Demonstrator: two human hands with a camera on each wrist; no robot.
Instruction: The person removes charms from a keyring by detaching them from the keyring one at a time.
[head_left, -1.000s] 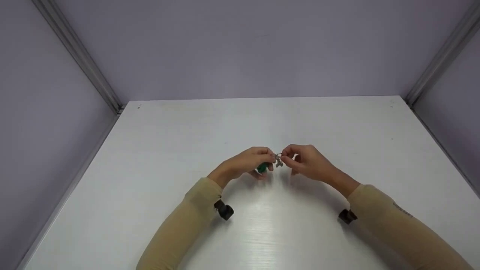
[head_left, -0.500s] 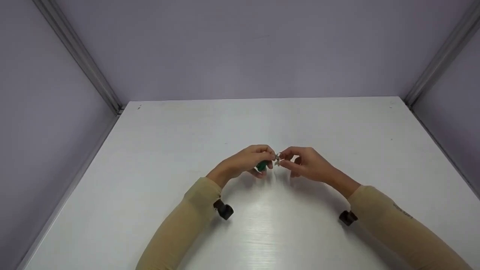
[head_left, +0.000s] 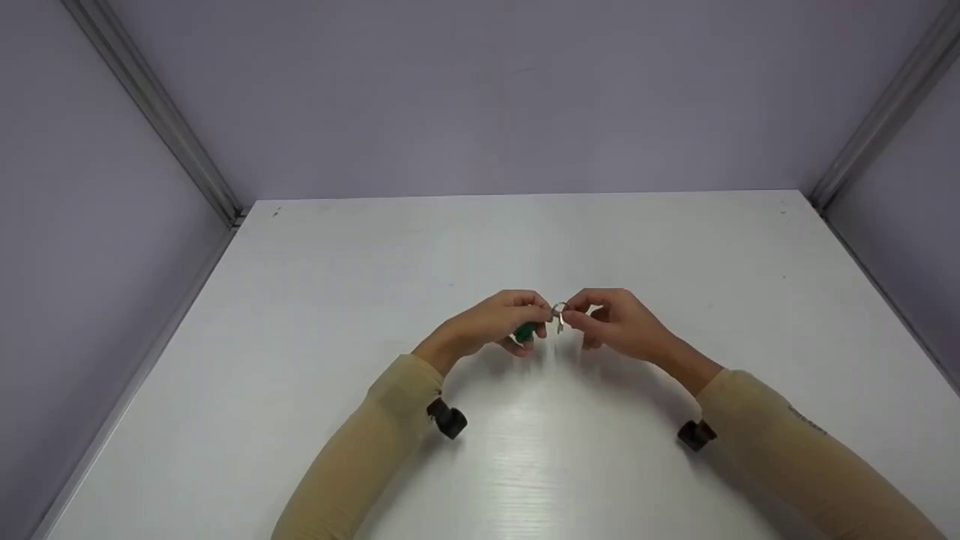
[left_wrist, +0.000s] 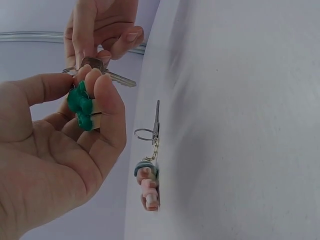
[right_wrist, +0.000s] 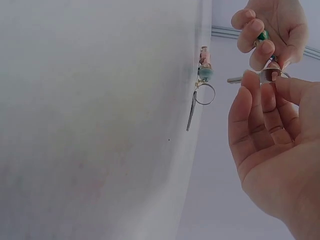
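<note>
Your left hand (left_wrist: 55,150) pinches the green charm (left_wrist: 80,106) above the white table (head_left: 300,315) while your right hand (right_wrist: 272,150) grasps its key (left_wrist: 107,74), and nearby a second keychain (left_wrist: 148,165) lies on the table, nothing between.

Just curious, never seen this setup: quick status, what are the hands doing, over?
Left hand pinches green keychain charm. Right hand pinches silver key at key ring. Both held above white table. Nothing in the way.
</note>
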